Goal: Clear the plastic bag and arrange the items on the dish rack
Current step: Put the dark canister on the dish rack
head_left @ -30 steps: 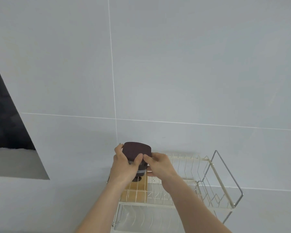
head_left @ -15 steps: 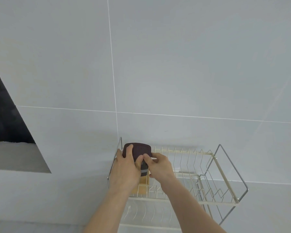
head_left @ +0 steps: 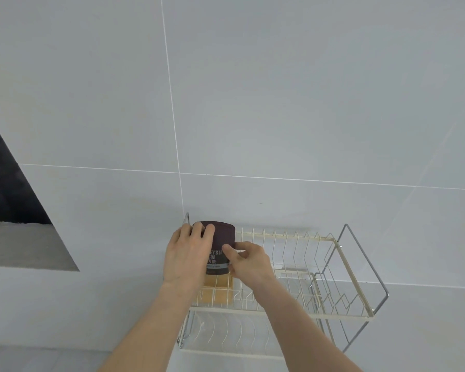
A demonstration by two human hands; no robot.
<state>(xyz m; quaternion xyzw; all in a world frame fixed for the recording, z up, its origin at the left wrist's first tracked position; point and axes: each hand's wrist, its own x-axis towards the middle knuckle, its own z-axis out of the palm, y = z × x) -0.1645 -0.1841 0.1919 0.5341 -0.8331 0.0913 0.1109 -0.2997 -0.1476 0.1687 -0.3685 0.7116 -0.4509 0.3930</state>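
A dark brown jar with a rounded lid and pale lettering stands at the back left corner of the cream wire dish rack, on its upper tier. My left hand wraps the jar's left side and lid. My right hand pinches its right side with thumb and fingers. Just in front of the jar, a flat tan block lies on the upper tier's wires. No plastic bag is in view.
The rack stands against a grey tiled wall and has chrome end frames and a lower tier. To the right of my hands, the upper tier's wire slots hold nothing. A dark opening cuts into the wall at far left.
Both hands have lowered the jar onto the upper tier's back left corner. The view has tilted down a little, showing more of the rack.
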